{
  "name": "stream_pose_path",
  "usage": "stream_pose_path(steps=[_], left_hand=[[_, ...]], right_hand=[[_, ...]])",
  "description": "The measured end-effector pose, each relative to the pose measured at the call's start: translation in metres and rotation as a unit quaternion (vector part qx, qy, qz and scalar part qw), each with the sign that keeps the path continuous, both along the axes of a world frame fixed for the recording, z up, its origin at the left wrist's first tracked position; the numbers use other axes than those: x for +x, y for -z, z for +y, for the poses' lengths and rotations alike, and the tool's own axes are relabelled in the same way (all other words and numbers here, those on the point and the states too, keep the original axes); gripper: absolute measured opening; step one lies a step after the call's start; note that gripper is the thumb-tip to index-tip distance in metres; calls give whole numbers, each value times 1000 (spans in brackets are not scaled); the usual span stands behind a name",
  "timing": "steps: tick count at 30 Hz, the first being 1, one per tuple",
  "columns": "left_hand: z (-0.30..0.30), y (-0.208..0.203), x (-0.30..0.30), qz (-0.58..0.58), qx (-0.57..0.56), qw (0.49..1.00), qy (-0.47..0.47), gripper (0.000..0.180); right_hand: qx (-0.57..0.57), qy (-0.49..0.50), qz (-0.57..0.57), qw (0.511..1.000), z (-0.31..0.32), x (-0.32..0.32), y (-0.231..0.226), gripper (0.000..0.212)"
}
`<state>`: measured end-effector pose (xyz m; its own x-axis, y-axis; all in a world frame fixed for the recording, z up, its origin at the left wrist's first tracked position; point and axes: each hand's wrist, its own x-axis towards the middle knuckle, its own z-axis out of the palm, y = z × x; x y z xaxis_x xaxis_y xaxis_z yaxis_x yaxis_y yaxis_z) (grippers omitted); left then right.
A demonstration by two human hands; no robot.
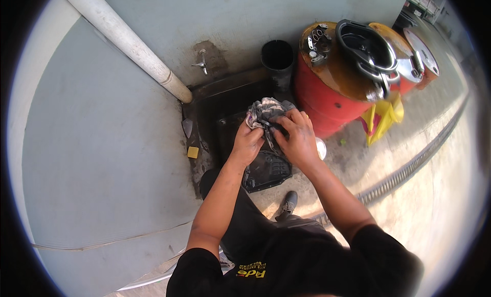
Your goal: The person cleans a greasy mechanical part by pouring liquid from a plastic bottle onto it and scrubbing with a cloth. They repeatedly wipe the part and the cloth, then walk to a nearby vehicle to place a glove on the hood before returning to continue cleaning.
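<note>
1. Hands: two. Left hand (pixel 248 143) closed on the left edge of the rag; right hand (pixel 297 137) on its right side, fingers bent inward over it.
2. Rag (pixel 268 109): one, grey, patterned, crumpled; held between both hands, above the basin. A small dark piece shows near the fingertips; cannot tell whether it is separate from the cloth.
3. Basin (pixel 197 166): one, dark and stained, set against the wall. Tap (pixel 203 62): one, mounted above it.
4. Black pan-shaped part (pixel 268 172): one, ribbed, below the hands.
5. Yellow block (pixel 193 152): one, on the basin's left rim.
6. Black bucket (pixel 277 55): one, upright, beside the nearest drum.
7. Drums: three visible; nearest is a red drum (pixel 319 100). On its top: one black drain pan (pixel 353 54), overhanging the edge, and several small metal parts (pixel 318 44), overlapping, exact count uncertain.
8. Pipe (pixel 128 44): one, white, slanting along the wall.
</note>
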<state>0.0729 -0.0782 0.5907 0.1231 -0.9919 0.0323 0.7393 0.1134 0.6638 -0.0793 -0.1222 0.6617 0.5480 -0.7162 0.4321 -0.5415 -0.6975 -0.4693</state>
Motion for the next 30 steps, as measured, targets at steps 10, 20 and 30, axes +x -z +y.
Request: stream_pose_path(steps=[10,20,30], left_hand=[[-3,-1,-8,39,7,992,117,45],[-40,15,-62,198,209,955,-67,43],[-31,2,-33,182,85,973,-109,45]], right_hand=[[395,-18,-152,906,-32,-40,0,21],[-36,86,28,995,-22,3,68,14],[100,5,178,979,-27,-51,88,27]])
